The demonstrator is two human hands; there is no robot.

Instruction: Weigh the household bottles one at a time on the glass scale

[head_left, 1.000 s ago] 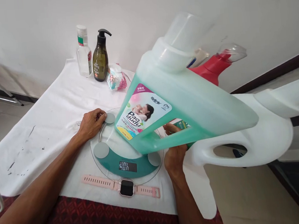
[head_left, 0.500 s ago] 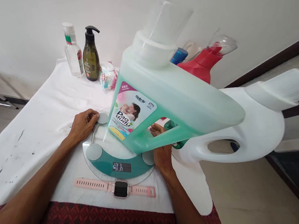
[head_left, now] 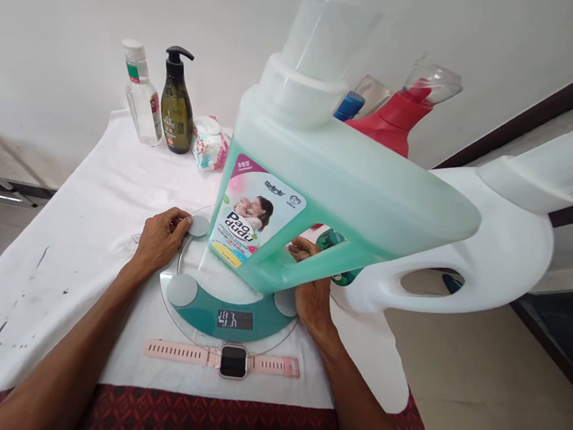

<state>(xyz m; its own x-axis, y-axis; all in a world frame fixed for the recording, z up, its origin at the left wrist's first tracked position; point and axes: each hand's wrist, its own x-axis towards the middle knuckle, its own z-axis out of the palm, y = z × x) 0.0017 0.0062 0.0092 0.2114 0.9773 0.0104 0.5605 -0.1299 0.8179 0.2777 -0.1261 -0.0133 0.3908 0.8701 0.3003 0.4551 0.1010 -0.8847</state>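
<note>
A round glass weighing scale (head_left: 196, 326) with a teal band, grey pads and a lit display lies on the white cloth. On it stands a big jug of green liquid detergent (head_left: 343, 170), its handle toward me and to the right. My left hand (head_left: 162, 238) has its thumb and curled fingers on the scale's far left edge, beside a grey pad. Partly behind the jug's handle, my right hand (head_left: 315, 306) grips the scale's right edge; some of its fingers show through the handle opening. A pink smartwatch (head_left: 233, 361) lies stretched out at the scale's near edge.
At the back left stand a clear bottle (head_left: 144, 110), a dark pump bottle (head_left: 177, 107) and a wipes pack (head_left: 210, 145). Right of the jug are a white jug (head_left: 509, 242), a red-topped bottle (head_left: 389, 126) and a blue cap (head_left: 350, 105). The cloth (head_left: 69, 254) ends at a dark red border.
The view has shifted a little, so everything sits slightly left of where it was a second ago. The display digits have changed. Both hands stay at the scale's edges.
</note>
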